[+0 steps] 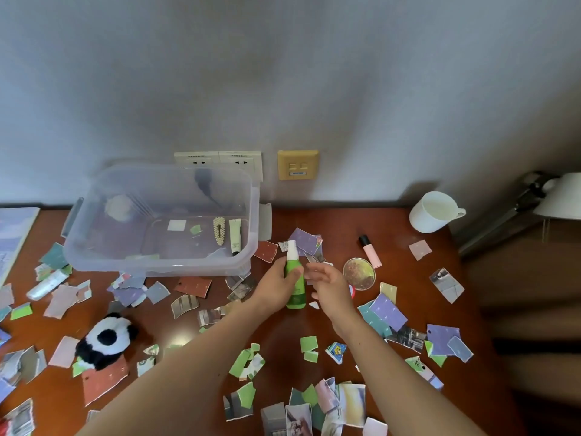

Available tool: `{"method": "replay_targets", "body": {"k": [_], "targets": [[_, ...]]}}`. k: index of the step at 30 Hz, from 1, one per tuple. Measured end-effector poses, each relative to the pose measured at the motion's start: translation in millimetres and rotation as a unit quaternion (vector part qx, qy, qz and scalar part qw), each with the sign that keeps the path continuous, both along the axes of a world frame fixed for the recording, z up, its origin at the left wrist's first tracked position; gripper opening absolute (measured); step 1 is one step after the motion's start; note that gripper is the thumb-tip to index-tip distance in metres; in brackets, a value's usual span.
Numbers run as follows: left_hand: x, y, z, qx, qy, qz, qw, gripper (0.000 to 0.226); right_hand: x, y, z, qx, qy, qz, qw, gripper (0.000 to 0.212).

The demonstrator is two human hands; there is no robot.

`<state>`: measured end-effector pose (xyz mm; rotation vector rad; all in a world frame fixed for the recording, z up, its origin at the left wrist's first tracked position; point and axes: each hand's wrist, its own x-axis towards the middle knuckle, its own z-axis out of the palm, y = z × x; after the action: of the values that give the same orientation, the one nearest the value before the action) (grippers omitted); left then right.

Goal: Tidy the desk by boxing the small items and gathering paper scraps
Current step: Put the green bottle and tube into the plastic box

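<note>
My left hand [278,280] grips a green spray bottle [295,292] with a white cap, held upright over the middle of the wooden desk [283,328]. My right hand [328,283] hovers just right of the bottle with loosely spread fingers and holds nothing. A clear plastic box [94,247] stands at the back left; inside lie a pearl hair clip [219,229], a small tube [235,237] and a few scraps. Torn paper scraps [248,363] cover the desk. A panda plush [105,339], a pink lip tube [371,251], a round mirror [359,273] and a white tube [47,284] lie loose.
A white mug [432,212] stands at the back right, beside a desk lamp [553,196]. Wall sockets [220,162] sit behind the box. A book or canvas [12,234] lies at the far left. The desk's right edge runs near the lamp.
</note>
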<state>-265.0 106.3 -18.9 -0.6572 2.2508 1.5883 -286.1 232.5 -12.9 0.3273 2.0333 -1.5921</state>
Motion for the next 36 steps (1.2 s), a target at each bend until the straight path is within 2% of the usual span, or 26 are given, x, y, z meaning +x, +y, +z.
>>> {"method": "replay_targets", "body": {"k": [2, 4, 6, 8, 13, 19, 22, 29, 33, 36], "targets": [[-3.6, 9.4, -2.2, 0.014, -0.018, 0.006, 1.000, 0.029, -0.8, 11.6, -5.3, 0.054, 0.035, -0.004, 0.998, 0.035], [-5.5, 18.1, -5.3, 0.055, -0.038, 0.027, 0.997, 0.031, -1.6, 20.8, -10.1, 0.150, 0.083, 0.024, 0.985, 0.033], [-6.5, 24.2, -8.7, 0.096, -0.061, 0.054, 0.992, 0.033, -4.0, 27.7, -15.8, 0.268, 0.140, 0.071, 0.951, 0.029], [-6.8, 27.2, -11.2, 0.110, -0.076, 0.067, 0.989, 0.029, -6.6, 32.8, -19.0, 0.344, 0.166, 0.127, 0.915, 0.030], [-6.5, 28.7, -19.3, 0.130, -0.094, 0.080, 0.984, 0.031, -7.6, 40.5, -25.3, 0.401, 0.157, 0.206, 0.879, 0.043], [-7.8, 30.3, -26.4, 0.127, -0.105, 0.084, 0.983, 0.038, -1.0, 43.2, -34.7, 0.432, 0.193, 0.225, 0.851, 0.045], [-5.4, 29.9, -27.0, 0.126, -0.110, 0.079, 0.983, 0.039, -1.5, 41.4, -36.4, 0.434, 0.186, 0.213, 0.855, 0.044], [-3.1, 29.0, -21.0, 0.157, -0.097, 0.092, 0.978, 0.031, 3.3, 38.3, -34.8, 0.416, 0.183, 0.174, 0.874, 0.023], [-0.2, 27.2, -10.6, 0.163, -0.089, 0.117, 0.976, 0.027, 4.2, 33.0, -30.2, 0.267, 0.131, 0.090, 0.950, 0.020], [3.9, 24.3, 0.9, 0.166, -0.066, 0.132, 0.975, 0.029, 5.1, 26.0, -12.7, 0.150, 0.095, 0.027, 0.984, 0.016]]}}
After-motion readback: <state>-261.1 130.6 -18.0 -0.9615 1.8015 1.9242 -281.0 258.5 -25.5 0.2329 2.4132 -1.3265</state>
